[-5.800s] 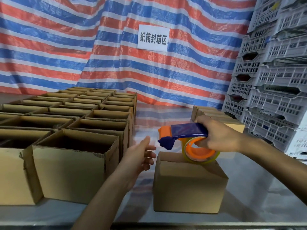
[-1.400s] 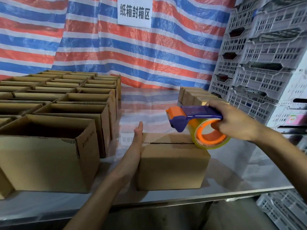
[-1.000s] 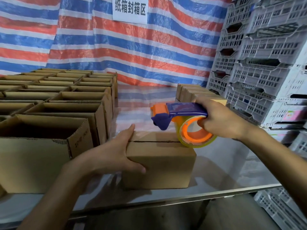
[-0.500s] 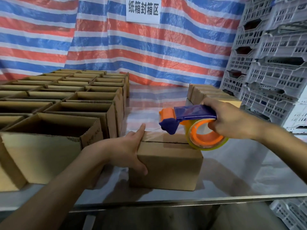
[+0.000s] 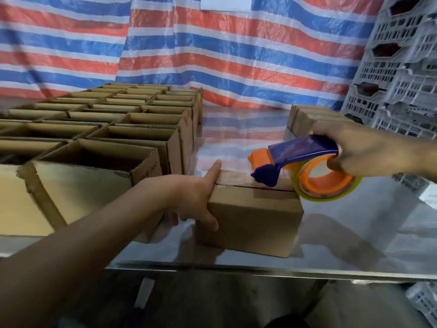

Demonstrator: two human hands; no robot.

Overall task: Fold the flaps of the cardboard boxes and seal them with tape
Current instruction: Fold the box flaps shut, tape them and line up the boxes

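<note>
Two hands work one small closed brown cardboard box point(image 5: 250, 223) at six o'clock on the shiny metal tabletop point(image 5: 354, 233): left hand point(image 5: 189, 195) grips its nine-o'clock end; right hand point(image 5: 364, 150) clutches a blue-and-orange tape dispenser point(image 5: 305, 150) at its three-o'clock corner.

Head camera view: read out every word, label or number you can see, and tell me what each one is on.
Unreadable, cut off by the picture's top edge: the white sign on the striped tarp.
Too blurred to read: dark print on the side flap of the open box next to the closed box.
No text visible on the closed box or the tape dispenser.
</note>
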